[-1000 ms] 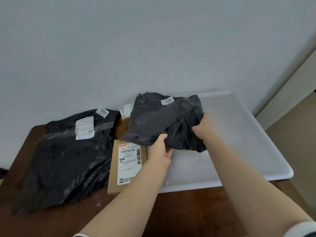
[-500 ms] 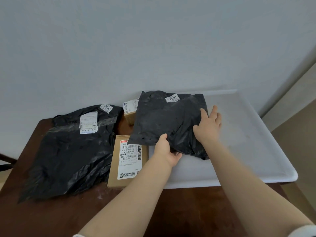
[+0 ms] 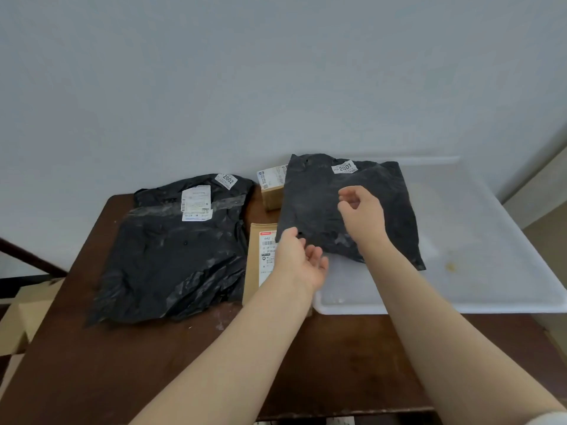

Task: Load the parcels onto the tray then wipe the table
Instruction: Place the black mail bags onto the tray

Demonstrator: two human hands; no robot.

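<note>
the dark worktop [image 3: 337,348] carries a white tray [image 3: 478,240] at its right end, rim just over the near edge. left of it lies the 2002 bag [image 3: 171,250], the biggest parcel, flat and crinkled. the 2001 bag [image 3: 316,204] rests mostly on the tray, but its left edge hangs past the rim over the flat box [image 3: 256,271] and the small box [image 3: 271,194] at the far side.

the left hand [image 3: 302,262] is open, palm up, by the bag's near left corner, holding nothing. the right hand [image 3: 362,216] hovers over the bag, fingers loosely curled, empty.

the step looks like settling this first parcel. best to slide it right and far, fully inside the rim, leaving room for the rest. the film looks slick, so press flat rather than pinch. free the boxes without dragging the bag back off.
</note>
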